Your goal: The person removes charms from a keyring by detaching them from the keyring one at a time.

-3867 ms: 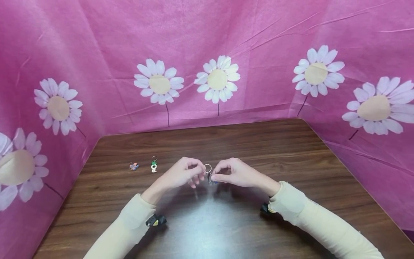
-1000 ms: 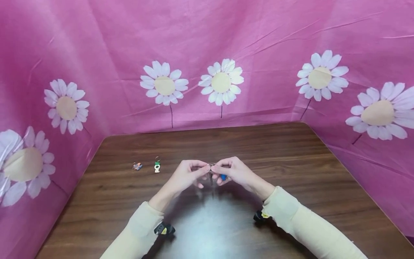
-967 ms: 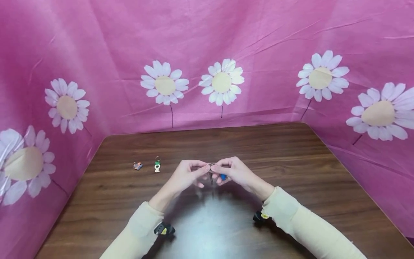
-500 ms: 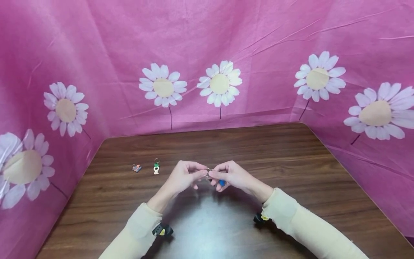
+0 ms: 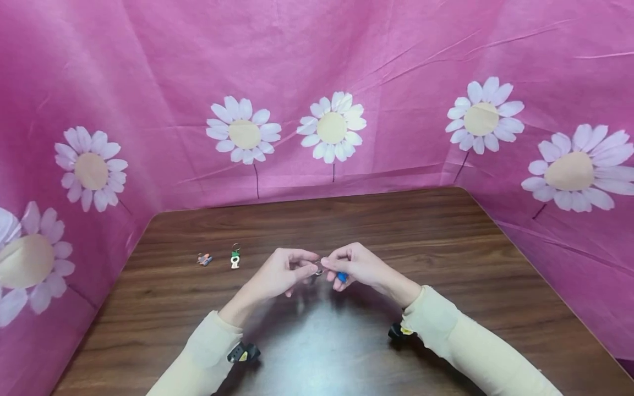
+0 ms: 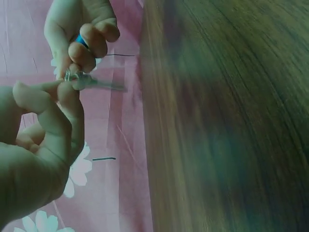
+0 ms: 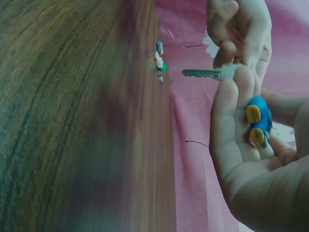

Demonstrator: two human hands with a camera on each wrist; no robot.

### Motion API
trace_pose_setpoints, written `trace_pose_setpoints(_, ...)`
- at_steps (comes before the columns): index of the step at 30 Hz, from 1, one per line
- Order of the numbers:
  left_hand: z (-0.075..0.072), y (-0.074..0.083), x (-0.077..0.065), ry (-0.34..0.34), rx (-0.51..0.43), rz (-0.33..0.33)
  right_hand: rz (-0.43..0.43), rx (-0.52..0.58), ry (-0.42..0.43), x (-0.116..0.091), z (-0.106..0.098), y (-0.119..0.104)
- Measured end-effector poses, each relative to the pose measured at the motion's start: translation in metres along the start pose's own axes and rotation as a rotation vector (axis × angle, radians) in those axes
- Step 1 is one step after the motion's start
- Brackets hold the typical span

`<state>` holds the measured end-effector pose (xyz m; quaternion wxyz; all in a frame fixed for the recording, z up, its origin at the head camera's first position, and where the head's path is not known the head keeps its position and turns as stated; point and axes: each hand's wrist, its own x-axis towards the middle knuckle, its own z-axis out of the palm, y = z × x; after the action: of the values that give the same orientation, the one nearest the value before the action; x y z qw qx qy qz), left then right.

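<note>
Above the middle of the table, my left hand (image 5: 279, 275) pinches a metal key ring (image 5: 318, 268) between thumb and index finger. My right hand (image 5: 364, 270) meets it there, thumb and fingertips closed on the ring's other side. A silver key (image 7: 205, 73) hangs from the ring, its toothed blade pointing down toward the table; it is blurred in the left wrist view. Against the curled fingers of my right hand lies a blue charm (image 7: 259, 118) with two orange feet, partly covered by the fingers in the head view. Fingertips hide part of the ring.
Two keychains lie on the wooden table (image 5: 396, 231) at the left: an orange and grey one (image 5: 204, 259), and a green and white one (image 5: 235, 257) with a ring. A pink cloth (image 5: 396, 66) with white flowers encloses the table's back and sides.
Earlier the ring stood upright in plain sight between the hands; now fingertips cover more of it. The blue charm shows more clearly under my right hand. Both lying keychains have stayed put.
</note>
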<state>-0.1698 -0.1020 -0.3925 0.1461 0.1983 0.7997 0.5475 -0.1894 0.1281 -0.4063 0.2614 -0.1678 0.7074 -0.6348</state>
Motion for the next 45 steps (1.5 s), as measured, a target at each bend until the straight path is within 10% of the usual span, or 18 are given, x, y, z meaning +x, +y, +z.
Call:
trace_pose_setpoints(25, 0.004, -0.011, 0.002, 0.117, -0.103, -0.092, -0.074, 0.039, 0.063, 0.007, 0.007, -0.002)
trace_pose_setpoints(35, 0.005, -0.014, 0.003, 0.077, -0.340, -0.165, -0.105, 0.085, 0.108, 0.007, 0.009, -0.002)
trace_pose_setpoints(45, 0.007, -0.013, 0.003, 0.121, -0.300, -0.095, -0.103, 0.086, 0.096, 0.008, 0.010, -0.001)
